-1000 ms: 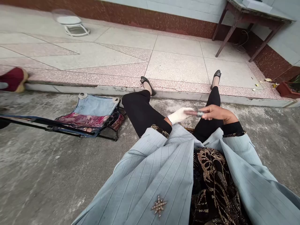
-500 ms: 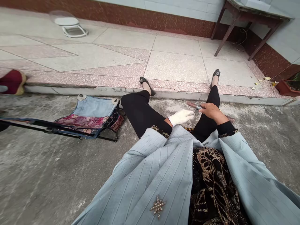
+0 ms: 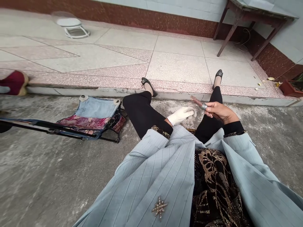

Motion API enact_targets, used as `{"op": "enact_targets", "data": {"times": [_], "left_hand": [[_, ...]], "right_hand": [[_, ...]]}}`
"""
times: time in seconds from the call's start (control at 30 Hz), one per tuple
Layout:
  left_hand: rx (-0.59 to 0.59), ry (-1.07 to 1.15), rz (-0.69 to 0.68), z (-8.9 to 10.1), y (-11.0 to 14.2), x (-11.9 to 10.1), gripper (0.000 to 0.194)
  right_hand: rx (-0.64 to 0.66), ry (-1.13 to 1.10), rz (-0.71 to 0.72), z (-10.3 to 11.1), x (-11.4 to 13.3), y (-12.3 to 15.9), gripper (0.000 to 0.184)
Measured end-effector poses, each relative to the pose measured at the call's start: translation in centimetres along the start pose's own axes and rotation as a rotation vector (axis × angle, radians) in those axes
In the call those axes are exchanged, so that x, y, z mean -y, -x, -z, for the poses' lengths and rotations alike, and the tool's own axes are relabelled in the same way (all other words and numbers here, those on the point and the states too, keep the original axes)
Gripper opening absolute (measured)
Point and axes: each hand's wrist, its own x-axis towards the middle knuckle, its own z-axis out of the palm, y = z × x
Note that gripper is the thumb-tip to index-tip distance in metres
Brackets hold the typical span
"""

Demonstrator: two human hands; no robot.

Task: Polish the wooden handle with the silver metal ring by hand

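Note:
I sit on a concrete floor with my legs stretched out in black trousers. My left hand, in a white glove, rests between my knees with its fingers curled around a small pale lump that I cannot make out. Just right of it, my bare right hand is closed on a thin reddish stick-like tool with a metal band. The tool's blurred tip points up and to the left, above the gloved fingers.
A folded fabric stool lies on its side at my left. A raised tiled terrace step runs across under my feet. A wooden table stands at the far right, a planter at the right edge, and a red shoe at the left edge.
My right hand swung the stick tool down towards the floor and has now lifted it back near the gloved hand. The left hand has barely moved.

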Motion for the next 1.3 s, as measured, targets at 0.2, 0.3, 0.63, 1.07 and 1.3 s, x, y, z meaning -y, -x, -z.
{"op": "enact_targets", "data": {"times": [0.2,0.3,0.63,1.07,1.3], "left_hand": [[-0.072,0.063,-0.047,0.1,-0.1,-0.2,0.034],[-0.089,-0.226,-0.032,0.0,-0.1,-0.4,0.03],[-0.036,-1.096,-0.007,-0.9,-0.3,0.1,0.029],[-0.023,-0.737,-0.15,-0.3,-0.8,-0.2,0.029],[-0.107,-0.508,-0.047,-0.6,-0.7,0.4,0.03]], "right_hand": [[-0.146,-0.215,0.031,0.0,-0.1,-0.6,0.05],[-0.275,-0.17,0.074,0.1,-0.1,-1.2,0.05],[-0.576,0.826,-0.093,0.7,-1.7,-2.5,0.032],[0.331,0.51,-0.201,0.8,0.6,-0.1,0.058],[-0.202,-0.039,0.065,-0.7,-0.1,-1.0,0.049]]}}
